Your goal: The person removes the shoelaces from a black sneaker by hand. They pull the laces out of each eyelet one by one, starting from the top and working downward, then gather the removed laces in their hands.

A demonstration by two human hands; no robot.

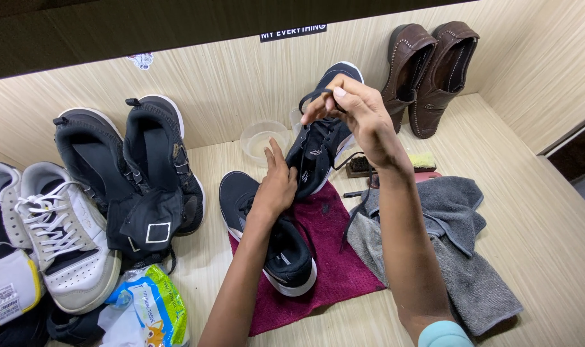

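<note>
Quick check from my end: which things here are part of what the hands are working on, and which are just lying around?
In hand:
- upright black sneaker, steadied by left hand
- its lace, pinched by right hand
- second black sneaker on the maroon cloth

Lying about:
- brown loafers
- grey towel
- brush
- plastic bowl
- black high-tops
- white sneaker

White sneaker (pixel 0 212) cut by left edge; brush (pixel 395 164) partly behind right forearm.

One sneaker (pixel 273 247) lies on the cloth (pixel 334 257); towel (pixel 446 244) to its right, bowl (pixel 261 138) behind, high-top pair (pixel 132 160) left.
</note>
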